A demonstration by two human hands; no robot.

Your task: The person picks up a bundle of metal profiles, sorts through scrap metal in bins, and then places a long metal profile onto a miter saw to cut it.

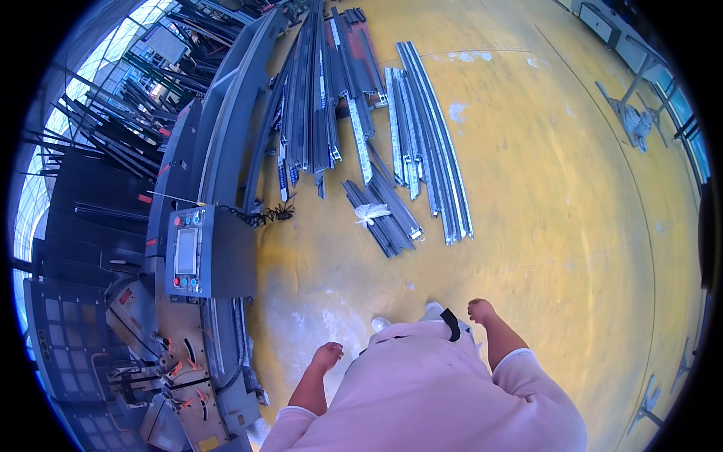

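Note:
My left hand hangs low beside my body, its fingers loosely curled in with nothing seen in them. On the other side, my right hand is a little farther forward, also loosely curled and apparently holding nothing. Neither hand touches anything. Nearest to my left hand is the long grey machine with its control panel, a box with a screen and coloured buttons. Ahead on the floor lies a short bundle of dark metal profiles with a white plastic wrap on it.
Long metal profiles lie on the yellow floor ahead, beside a larger pile. A black coiled cable hangs off the panel. Clamps with orange handles sit on the machine at left. A metal stand is far right.

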